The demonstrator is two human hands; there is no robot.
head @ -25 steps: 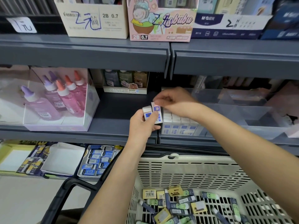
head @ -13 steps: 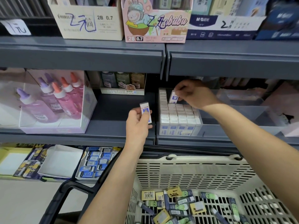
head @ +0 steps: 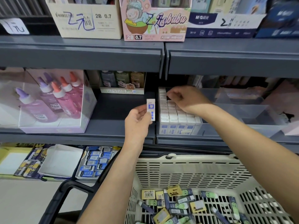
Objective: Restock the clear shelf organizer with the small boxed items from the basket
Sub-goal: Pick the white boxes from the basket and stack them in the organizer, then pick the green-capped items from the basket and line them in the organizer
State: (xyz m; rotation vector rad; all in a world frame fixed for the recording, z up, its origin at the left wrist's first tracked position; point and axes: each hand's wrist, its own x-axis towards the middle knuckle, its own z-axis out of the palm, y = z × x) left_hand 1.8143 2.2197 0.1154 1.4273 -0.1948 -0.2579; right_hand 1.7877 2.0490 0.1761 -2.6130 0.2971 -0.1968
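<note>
The left hand (head: 139, 122), in the middle of the frame, pinches one small white and blue box (head: 151, 109) between thumb and fingers at its lower half. The box stands upright just left of the clear shelf organizer (head: 205, 129). This grip is closed on the box. The right hand (head: 187, 99) reaches into the back of the organizer, right of centre. Its fingers curl down over a dark gap (head: 168, 98) in the rows of white boxes (head: 176, 114). I cannot tell if this grip has a box in it or only presses one down. More boxed items (head: 178, 204) lie loose in the basket (head: 186, 168) at the bottom of the frame.

The box looks light and stiff, a thin carton with smooth printed sides, so I judge that a soft pinch of two fingers is enough; hard squeezing may dent it. The best place to hold is on the two wide faces near the top end, so the bottom end is free to slide into the narrow gap. The rows are packed tight, so a box that goes in tilted may catch on its neighbours
</note>
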